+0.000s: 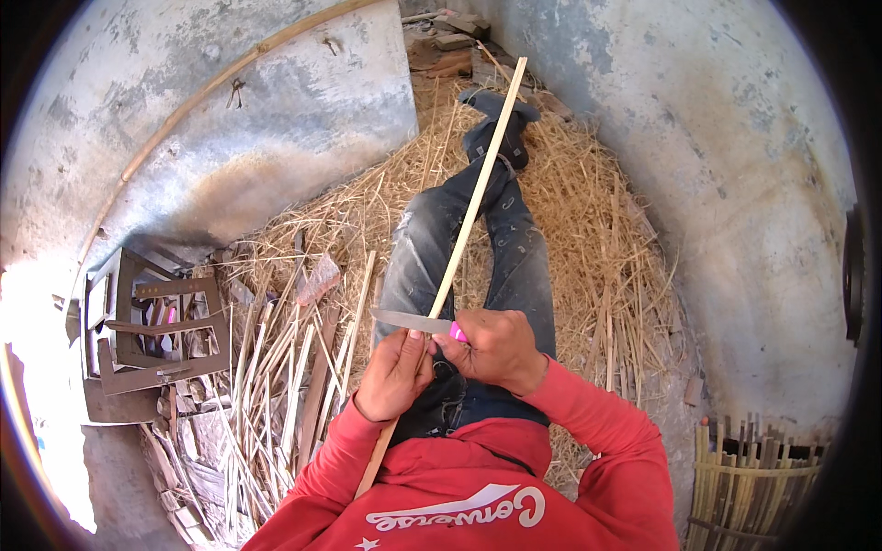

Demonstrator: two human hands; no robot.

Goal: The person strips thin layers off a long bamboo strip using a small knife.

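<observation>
Held out over the lap, one long, pale strip of wood [477, 195], with the far tip up past the feet [482, 101] and the near end down between the left sleeve [317, 459] and the red top [588, 500]. Pinched in the left hand [393, 375], close to the belly, with fingers closed on the strip. Gripped tight in the right hand [501, 349], with fingers curled around the pink handle [458, 331], a knife [418, 322]. Laid across the strip, just past the left hand, the flat grey blade, with the tip pointing left. Cannot tell about touching between the two thumbs, but very close together.

Under all this, legs in worn blue jeans [521, 262], stretched out over the floor [669, 413]. Spread over much of the floor, lots of yellow straw [583, 248]. Heaped toward the floor's left edge, many thin sticks [266, 395], some long and some short. Further left, a brown wooden frame [220, 344] with bars. At the floor's far end, some bricks [457, 41]. By the floor's near right corner, a basket-like thing [749, 470] made of upright sticks. Along the left wall [303, 119], a long bent pole [248, 58].
</observation>
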